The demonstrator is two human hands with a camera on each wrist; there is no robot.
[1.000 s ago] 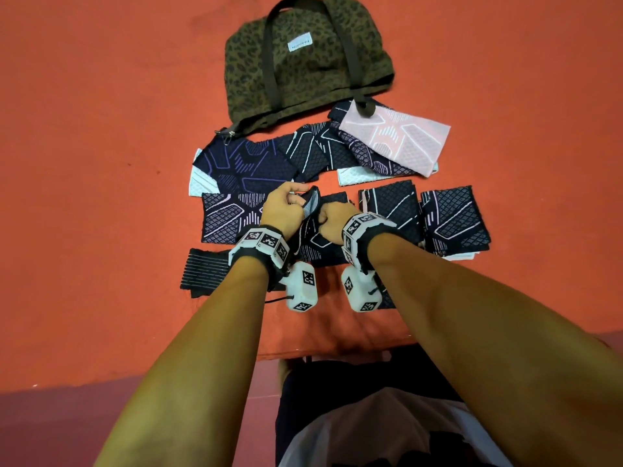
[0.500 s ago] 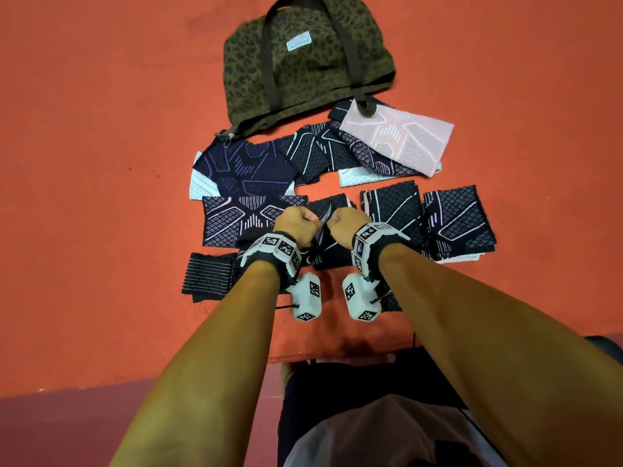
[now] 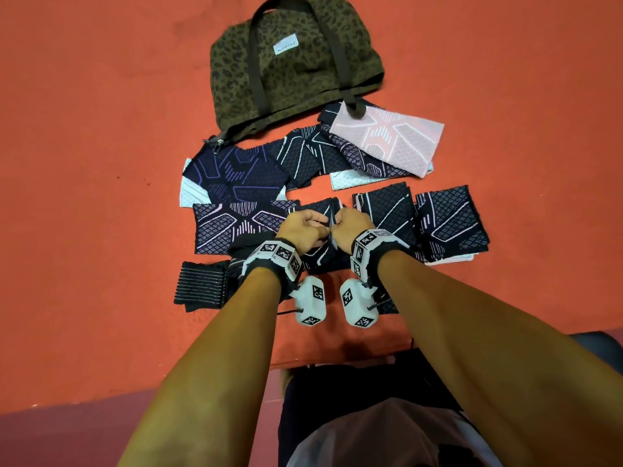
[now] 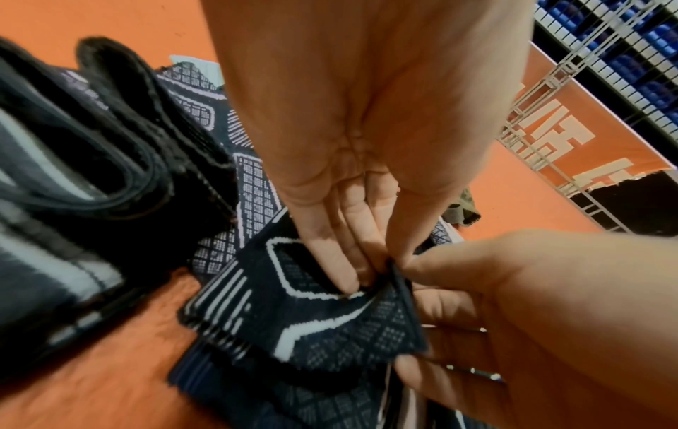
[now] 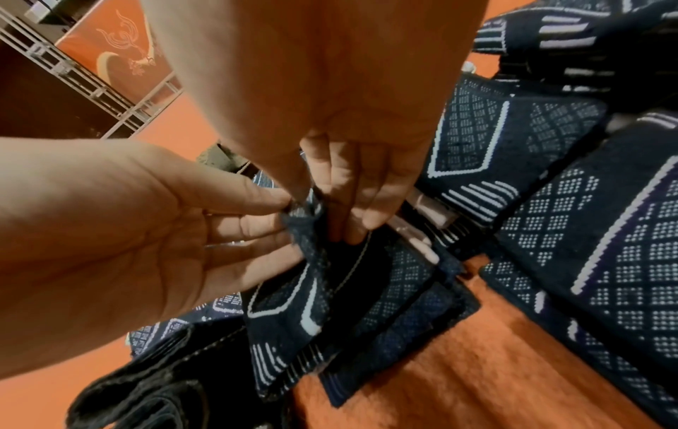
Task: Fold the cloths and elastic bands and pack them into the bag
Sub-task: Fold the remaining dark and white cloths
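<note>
Both hands meet at the middle of the orange surface and pinch one navy patterned cloth [image 3: 322, 254] along its raised fold. My left hand [image 3: 312, 227] grips the cloth's [image 4: 312, 319] left side, fingers tucked into the fold. My right hand [image 3: 344, 224] pinches the same edge of that cloth [image 5: 312, 290] from the right. The leopard-print bag [image 3: 296, 62] lies flat at the far side, apart from both hands. A black ribbed elastic band [image 3: 202, 288] lies left of my left wrist.
Two folded navy cloths [image 3: 387, 214] [image 3: 451, 224] sit right of my hands. Unfolded cloths, navy [image 3: 236, 173] and pink [image 3: 387, 139], lie between the hands and the bag. The surface's near edge [image 3: 337, 358] runs just past my wrists.
Both hands dropped toward me and closed together, bringing the raised cloth edge down into a tighter fold. The other cloths and the bag stayed put.
</note>
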